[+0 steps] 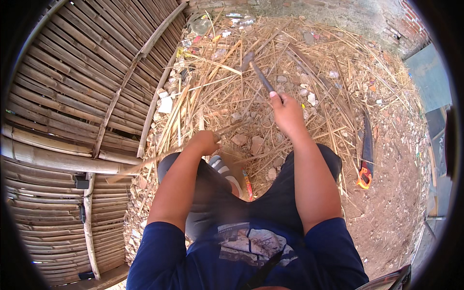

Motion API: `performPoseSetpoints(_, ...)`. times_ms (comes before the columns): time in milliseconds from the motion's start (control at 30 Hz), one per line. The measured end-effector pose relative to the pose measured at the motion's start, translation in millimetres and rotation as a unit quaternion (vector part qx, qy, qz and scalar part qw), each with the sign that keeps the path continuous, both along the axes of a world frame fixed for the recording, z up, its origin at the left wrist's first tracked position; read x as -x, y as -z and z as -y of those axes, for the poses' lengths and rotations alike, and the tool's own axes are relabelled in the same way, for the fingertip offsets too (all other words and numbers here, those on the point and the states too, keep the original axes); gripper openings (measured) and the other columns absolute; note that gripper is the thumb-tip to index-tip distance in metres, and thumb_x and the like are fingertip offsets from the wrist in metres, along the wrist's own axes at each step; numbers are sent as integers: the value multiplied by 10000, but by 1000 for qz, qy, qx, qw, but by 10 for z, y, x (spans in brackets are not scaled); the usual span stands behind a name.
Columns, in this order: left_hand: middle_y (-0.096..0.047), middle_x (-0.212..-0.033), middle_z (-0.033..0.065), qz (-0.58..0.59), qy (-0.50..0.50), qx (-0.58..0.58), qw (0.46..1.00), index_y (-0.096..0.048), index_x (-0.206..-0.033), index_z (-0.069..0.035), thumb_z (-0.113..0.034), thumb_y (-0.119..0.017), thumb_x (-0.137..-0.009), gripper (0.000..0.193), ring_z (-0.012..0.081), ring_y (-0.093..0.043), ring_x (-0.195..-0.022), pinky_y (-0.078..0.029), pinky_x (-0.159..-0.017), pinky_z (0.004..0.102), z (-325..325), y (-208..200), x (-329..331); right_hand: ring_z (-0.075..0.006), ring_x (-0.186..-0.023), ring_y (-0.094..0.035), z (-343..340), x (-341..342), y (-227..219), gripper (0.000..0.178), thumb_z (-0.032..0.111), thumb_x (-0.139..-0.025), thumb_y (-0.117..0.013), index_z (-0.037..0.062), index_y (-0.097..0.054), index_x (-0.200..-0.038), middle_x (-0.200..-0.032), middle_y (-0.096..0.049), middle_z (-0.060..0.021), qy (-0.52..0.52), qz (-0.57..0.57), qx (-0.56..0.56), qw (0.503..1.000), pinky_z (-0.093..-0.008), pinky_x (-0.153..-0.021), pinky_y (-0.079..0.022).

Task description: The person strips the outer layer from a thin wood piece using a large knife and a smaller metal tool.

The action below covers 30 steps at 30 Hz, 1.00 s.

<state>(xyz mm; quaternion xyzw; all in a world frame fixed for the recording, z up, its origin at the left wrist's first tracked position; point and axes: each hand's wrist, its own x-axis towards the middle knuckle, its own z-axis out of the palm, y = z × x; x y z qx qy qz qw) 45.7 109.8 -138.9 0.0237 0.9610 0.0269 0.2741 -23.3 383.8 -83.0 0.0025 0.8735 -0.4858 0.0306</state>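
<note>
My right hand is wrapped round the handle of a hammer, raised out in front of me. The hammer's head points away to the far left and shows against the straw-covered ground. Closer in, my left hand is closed round a thin bamboo stick. One end of this stick pokes out to the right of the fist; its other part slants down to the left, past my knee. The hammer head and the stick are apart. Under my left hand shows a striped shoe or sandal, partly covered by my leg.
A handsaw with an orange handle lies right of my knee. Split bamboo strips, stones and litter cover the ground. A bamboo slat wall rises at left, a masonry wall at the back. Between my legs lies a red slim object.
</note>
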Motion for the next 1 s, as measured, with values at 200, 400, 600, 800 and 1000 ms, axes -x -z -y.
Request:
performPoseSetpoints(200, -680, -1006, 224, -47, -114, -24, 992, -686, -1058, -45, -515, -663, -870, 507, 413, -650, -990, -506, -869, 485, 168, 161, 34, -94, -521, -448, -83, 128, 163, 417, 406, -1027, -536, 12, -672, -1007, -638, -513, 9, 67, 22, 152, 986, -292, -514, -372)
performPoseSetpoints(400, -691, -985, 251, -110, -184, -80, 973, -667, -993, 36, -530, -726, -821, 594, 412, -662, -969, -511, -856, 473, 126, -13, 2, -70, -514, -382, -99, 75, 29, 351, 399, -1032, -533, 54, -592, -1024, -659, -443, 47, 87, 131, 307, 939, -257, -485, -342)
performPoseSetpoints(600, -699, -978, 251, -165, -238, -137, 947, -689, -1009, 2, -494, -734, -832, 528, 419, -667, -962, -517, -847, 472, 91, -188, -12, -74, -536, -394, -241, 167, 231, 231, 334, -1038, -524, 123, -540, -945, -658, -440, 52, 110, 229, 468, 847, -254, -476, -322)
performPoseSetpoints(800, -699, -855, 222, -177, -276, -270, 905, -653, -987, 59, -476, -752, -835, 565, 363, -687, -823, -528, -782, 434, 44, -191, 46, -93, -575, -428, -386, 230, 445, 111, 223, -1028, -495, 174, -480, -930, -700, -457, 47, 174, 250, 527, 793, -256, -488, -340)
performPoseSetpoints(1000, -587, -656, 74, -108, -371, -387, 837, -611, -851, 31, -419, -754, -863, 473, 198, -609, -628, -503, -634, 400, -169, -194, 123, -117, -617, -432, -352, 240, 617, 109, 234, -1022, -477, 140, -483, -968, -750, -452, 18, 244, 319, 504, 765, -267, -499, -371)
